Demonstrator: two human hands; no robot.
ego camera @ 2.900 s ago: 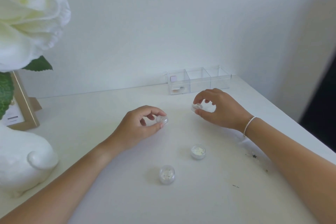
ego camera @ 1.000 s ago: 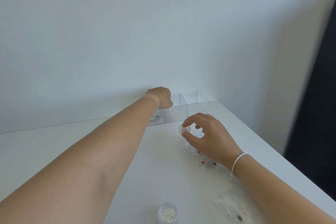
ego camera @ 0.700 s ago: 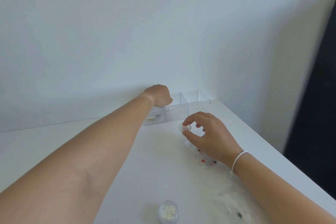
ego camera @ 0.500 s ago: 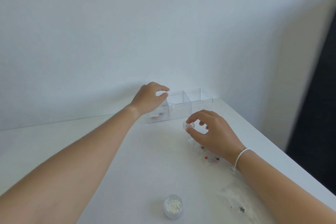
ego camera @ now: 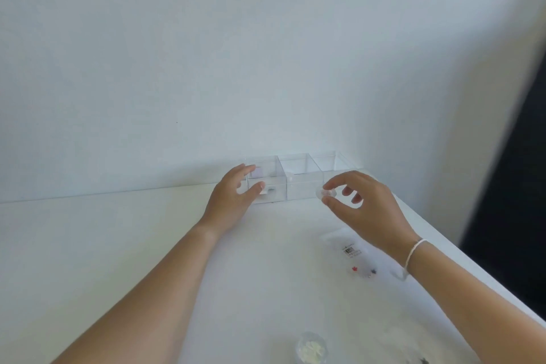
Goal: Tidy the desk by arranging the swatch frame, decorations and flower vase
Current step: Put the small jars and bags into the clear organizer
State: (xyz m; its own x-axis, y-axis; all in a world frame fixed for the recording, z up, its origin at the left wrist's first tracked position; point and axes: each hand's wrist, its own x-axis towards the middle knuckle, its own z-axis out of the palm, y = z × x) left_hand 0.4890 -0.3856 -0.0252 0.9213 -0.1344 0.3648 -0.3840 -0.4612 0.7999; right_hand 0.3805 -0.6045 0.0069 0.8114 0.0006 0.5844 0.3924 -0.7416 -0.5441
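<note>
A clear three-compartment box (ego camera: 298, 189) stands against the wall at the back of the white desk (ego camera: 118, 245). My left hand (ego camera: 233, 201) hovers at the box's left compartment with fingers apart and nothing in it. Just in front of the box's right end, my right hand (ego camera: 363, 207) pinches a small clear round jar (ego camera: 325, 193) between thumb and fingers. Another small clear jar (ego camera: 311, 349) with white bits stands at the near edge of the view. A small item lies in the left compartment. The swatch frame and the vase are out of view.
A clear plastic bag (ego camera: 359, 260) with small coloured stars lies on the desk under my right wrist. More plastic wrapping (ego camera: 413, 346) lies at the bottom right. The desk's right edge (ego camera: 461, 260) runs diagonally, with a dark gap beyond it.
My left hand has let go of its jar over the box, opened, and drawn back toward the left compartment's front. My right hand has lifted its jar toward the box.
</note>
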